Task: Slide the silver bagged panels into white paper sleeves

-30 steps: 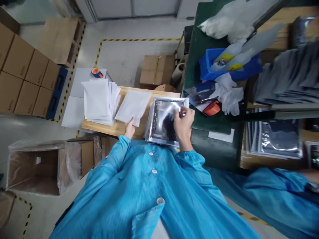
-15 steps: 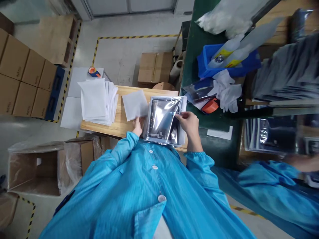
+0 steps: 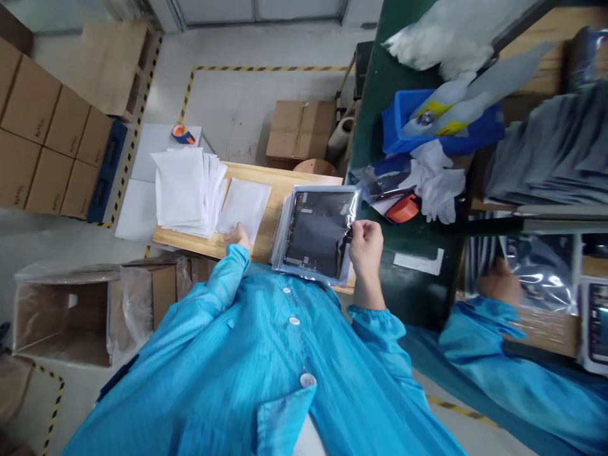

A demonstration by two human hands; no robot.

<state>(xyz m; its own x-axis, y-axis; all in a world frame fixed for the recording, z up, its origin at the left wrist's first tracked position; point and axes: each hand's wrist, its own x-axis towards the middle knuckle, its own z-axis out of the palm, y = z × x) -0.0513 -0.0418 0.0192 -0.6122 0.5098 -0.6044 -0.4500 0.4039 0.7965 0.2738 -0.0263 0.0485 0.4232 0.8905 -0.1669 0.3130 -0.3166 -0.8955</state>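
Between thumb and fingers, my left hand [image 3: 239, 237] grips the near edge of a white foam pouch [image 3: 245, 204], which lies flat above the wooden board. Left of it, a stack of similar white pouches [image 3: 178, 187] overlaps loosely. My right hand [image 3: 367, 246] is closed in a pinch at the right edge of a clear plastic bag holding a dark electronic panel [image 3: 320, 225]. That bagged panel tops a pile of flat items near my front. My right fingertips partly hide the bag's edge.
A green bench [image 3: 368, 136] on the right carries a blue bin [image 3: 396, 130] with bottles, white gloves [image 3: 434, 183] and an orange tape dispenser [image 3: 403, 209]. A co-worker's hand [image 3: 501, 283] is among bagged panels farther right. An open carton [image 3: 61, 323] stands lower left.
My left hand has moved left with the white pouch, away from the pile and against the stack. My right hand has shifted slightly right and down along the bag's edge, and the bag's glare has changed.
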